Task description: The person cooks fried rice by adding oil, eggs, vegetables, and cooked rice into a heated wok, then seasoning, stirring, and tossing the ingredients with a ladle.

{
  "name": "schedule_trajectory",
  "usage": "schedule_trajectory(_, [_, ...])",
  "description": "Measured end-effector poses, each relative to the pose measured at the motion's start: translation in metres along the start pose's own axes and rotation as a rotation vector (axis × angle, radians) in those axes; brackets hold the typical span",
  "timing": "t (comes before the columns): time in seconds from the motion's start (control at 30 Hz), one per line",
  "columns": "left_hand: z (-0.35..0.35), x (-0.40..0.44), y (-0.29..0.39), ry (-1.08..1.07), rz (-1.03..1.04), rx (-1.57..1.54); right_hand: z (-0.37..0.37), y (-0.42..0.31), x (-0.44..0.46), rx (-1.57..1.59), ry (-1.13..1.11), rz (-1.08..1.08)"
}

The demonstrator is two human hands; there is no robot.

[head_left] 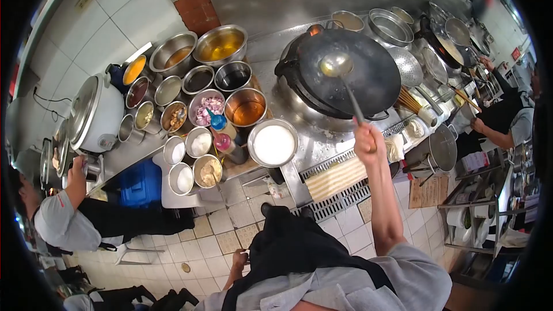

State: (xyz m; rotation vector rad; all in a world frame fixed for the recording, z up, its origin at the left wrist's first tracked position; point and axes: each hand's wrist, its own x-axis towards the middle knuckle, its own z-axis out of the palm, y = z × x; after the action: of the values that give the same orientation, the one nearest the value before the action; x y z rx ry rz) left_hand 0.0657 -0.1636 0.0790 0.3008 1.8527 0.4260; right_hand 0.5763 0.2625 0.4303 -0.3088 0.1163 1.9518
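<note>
My right hand [370, 143] is wrapped round the handle of a long metal ladle [351, 95]. The ladle's bowl [336, 64], with some yellowish liquid in it, is over the inside of a large dark wok [368, 52]. The wok sits tilted on a round burner stand [314, 106], and an orange glow shows at its back rim. My left hand [239, 259] hangs low beside my black apron [276, 247]. Its fingers are curled at a small dark thing that I cannot make out.
Left of the wok stand a bowl of white liquid [273, 144], squeeze bottles [229, 147], chopped onions [208, 109] and several sauce bowls. A perforated skimmer [406, 68] lies right. A folded cloth [337, 183] lies on the front grating. Co-workers [63, 219] stand left and right [515, 129].
</note>
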Motion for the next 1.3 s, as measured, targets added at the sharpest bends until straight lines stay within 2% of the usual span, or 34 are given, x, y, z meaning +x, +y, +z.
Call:
schedule_trajectory(0.03, [0.000, -0.022, 0.019, 0.036, 0.048, 0.028, -0.001, -0.014, 0.010, 0.042, -0.042, 0.001])
schedule_trajectory(0.07, [-0.005, -0.012, 0.004, 0.033, 0.133, -0.025, -0.002, -0.027, 0.018, 0.085, -0.084, 0.003])
schedule_trajectory(0.13, [-0.007, -0.034, 0.018, 0.092, 0.148, -0.009, -0.003, -0.042, 0.020, 0.090, -0.079, -0.070])
schedule_trajectory(0.2, [-0.012, -0.035, 0.004, 0.113, 0.108, -0.022, -0.010, -0.048, 0.006, -0.224, 0.026, -0.221])
schedule_trajectory(0.27, [-0.013, -0.035, -0.014, 0.114, 0.057, -0.047, -0.009, -0.029, -0.023, -0.528, 0.407, -0.430])
schedule_trajectory(0.33, [-0.016, -0.037, -0.031, 0.102, -0.008, -0.071, 0.003, -0.001, -0.063, -0.885, 0.520, -0.539])
schedule_trajectory(0.4, [-0.024, -0.035, -0.047, 0.061, -0.026, 0.017, 0.016, 0.023, -0.095, -1.200, 0.642, -0.520])
schedule_trajectory(0.47, [-0.033, -0.002, -0.095, 0.029, 0.013, 0.047, 0.017, 0.036, -0.114, -1.266, 0.634, -0.489])
schedule_trajectory(0.5, [-0.040, 0.021, -0.118, 0.016, 0.108, 0.112, 0.023, 0.042, -0.116, -1.300, 0.623, -0.474])
schedule_trajectory(0.53, [-0.049, 0.031, -0.119, -0.004, 0.175, 0.171, 0.034, 0.053, -0.113, -1.264, 0.583, -0.447])
schedule_trajectory(0.6, [-0.064, 0.044, -0.110, -0.032, 0.307, 0.274, 0.040, 0.090, -0.087, -1.559, 0.618, -0.534])
schedule_trajectory(0.63, [-0.072, 0.049, -0.099, -0.007, 0.215, 0.213, 0.026, 0.092, -0.071, -1.588, 0.581, -0.506])
schedule_trajectory(0.7, [-0.090, 0.044, -0.056, 0.038, 0.027, 0.076, 0.064, 0.134, -0.038, -1.516, 0.506, -0.486])
schedule_trajectory(0.77, [-0.109, 0.047, -0.031, 0.052, 0.013, -0.131, 0.094, 0.189, 0.000, -1.424, 0.416, -0.510])
schedule_trajectory(0.83, [-0.131, 0.038, 0.002, 0.095, -0.005, -0.230, 0.123, 0.251, 0.044, -1.226, 0.276, -0.422])
schedule_trajectory(0.87, [-0.140, 0.042, 0.001, 0.087, -0.008, -0.285, 0.143, 0.283, 0.068, -1.123, 0.250, -0.358])
schedule_trajectory(0.93, [-0.156, 0.048, -0.004, 0.065, -0.012, -0.386, 0.168, 0.326, 0.126, -1.133, -0.025, -0.191])
schedule_trajectory(0.97, [-0.163, 0.048, -0.006, 0.082, 0.007, -0.333, 0.186, 0.356, 0.153, -1.166, -0.029, -0.158])
schedule_trajectory(1.0, [-0.166, 0.054, -0.019, 0.072, -0.004, -0.412, 0.204, 0.386, 0.179, -1.197, -0.032, -0.124])
schedule_trajectory(1.13, [-0.172, 0.055, -0.071, 0.087, -0.086, -0.521, 0.232, 0.470, 0.297, -1.401, -0.282, 0.059])
schedule_trajectory(1.2, [-0.168, 0.049, -0.098, 0.105, -0.134, -0.607, 0.249, 0.510, 0.334, -1.621, -0.303, 0.076])
schedule_trajectory(1.3, [-0.156, 0.034, -0.126, 0.156, -0.239, -0.584, 0.264, 0.553, 0.362, -1.732, -0.289, 0.156])
